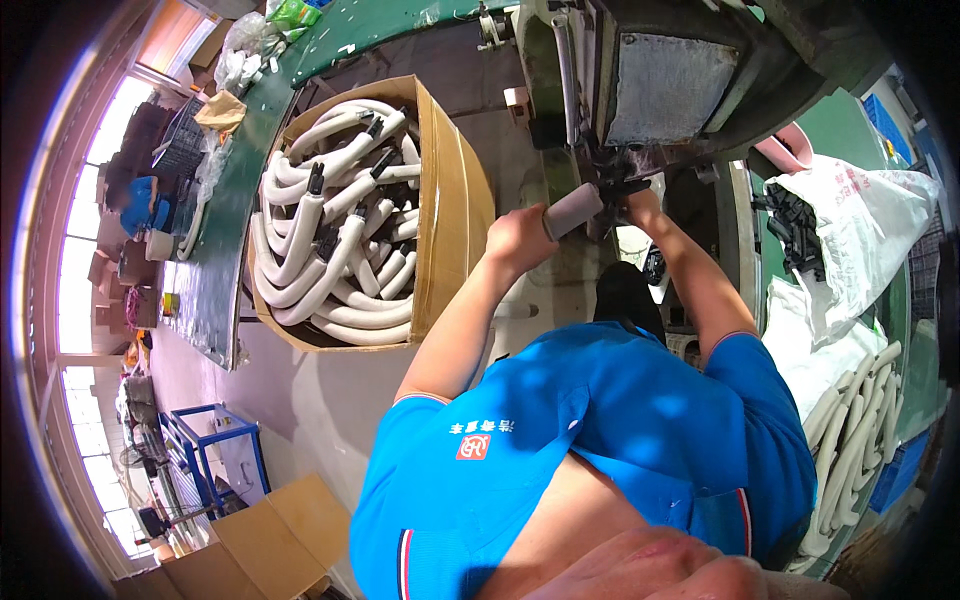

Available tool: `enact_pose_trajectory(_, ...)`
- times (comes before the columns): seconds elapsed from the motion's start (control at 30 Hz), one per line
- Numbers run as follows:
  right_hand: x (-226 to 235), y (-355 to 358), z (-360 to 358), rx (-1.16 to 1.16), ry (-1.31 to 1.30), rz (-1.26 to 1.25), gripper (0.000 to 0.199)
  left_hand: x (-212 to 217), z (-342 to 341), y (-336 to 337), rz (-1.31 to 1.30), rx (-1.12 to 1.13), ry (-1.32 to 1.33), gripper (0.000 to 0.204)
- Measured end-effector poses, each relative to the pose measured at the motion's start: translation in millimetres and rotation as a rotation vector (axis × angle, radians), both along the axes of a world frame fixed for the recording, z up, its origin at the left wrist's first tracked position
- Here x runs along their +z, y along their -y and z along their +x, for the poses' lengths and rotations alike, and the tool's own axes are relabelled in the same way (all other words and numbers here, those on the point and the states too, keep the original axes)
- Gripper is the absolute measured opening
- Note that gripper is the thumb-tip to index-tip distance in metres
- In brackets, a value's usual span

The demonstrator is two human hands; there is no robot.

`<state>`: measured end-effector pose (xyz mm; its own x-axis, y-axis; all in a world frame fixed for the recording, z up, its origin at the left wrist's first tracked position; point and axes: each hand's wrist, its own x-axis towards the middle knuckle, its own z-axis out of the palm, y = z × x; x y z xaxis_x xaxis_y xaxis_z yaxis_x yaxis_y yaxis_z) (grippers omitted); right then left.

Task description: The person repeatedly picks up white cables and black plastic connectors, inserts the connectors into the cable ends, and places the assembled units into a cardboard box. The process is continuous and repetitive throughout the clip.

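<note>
My left hand (522, 242) is wrapped round a pale grey foam-like tube (574, 211), whose far end points at the machine. Under the machine's body (670, 90), my right hand (643, 205) is closed beside a dark part (625, 187) close to the tube's end. Shadow hides the right fingertips, so what they hold cannot be made out. Left of my left arm, a tall cardboard box (455, 190) is heaped with curved whitish tubes (345, 245), several with black end pieces.
On the right, a white sack (870, 215) lies open by a pile of black plastic pieces (795, 230). More pale tubes (850, 440) are stacked below it. Green-topped tables (215, 290) stand at left. A blue-framed cart (215, 440) and a cardboard flap (280, 530) are lower left.
</note>
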<state>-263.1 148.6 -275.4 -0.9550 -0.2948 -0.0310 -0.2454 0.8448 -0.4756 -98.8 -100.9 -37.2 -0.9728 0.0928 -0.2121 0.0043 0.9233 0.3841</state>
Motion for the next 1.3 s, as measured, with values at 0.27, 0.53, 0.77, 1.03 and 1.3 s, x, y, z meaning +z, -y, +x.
enact_pose_trajectory(0.27,-46.5,-20.6,-25.9,-0.221,0.263,-0.953,0.028,0.7,-4.5,-5.9,0.010,-0.020,0.017,0.041)
enact_pose_trajectory(0.53,122.6,-12.9,43.9,-0.080,0.018,-0.469,0.024,6.5,0.9,8.6,-0.049,-0.028,-0.079,0.039)
enact_pose_trajectory(0.77,217.1,-9.1,89.0,-0.062,0.526,-1.253,0.017,25.7,44.3,20.3,0.264,-0.096,-0.225,0.036)
enact_pose_trajectory(1.03,221.8,20.4,92.8,-0.051,0.530,-1.126,0.016,4.6,81.5,37.0,0.228,0.111,-0.139,0.032)
enact_pose_trajectory(1.3,245.6,-0.8,128.5,-0.102,0.331,-1.098,0.033,8.2,93.0,10.7,0.286,0.028,-0.038,0.040)
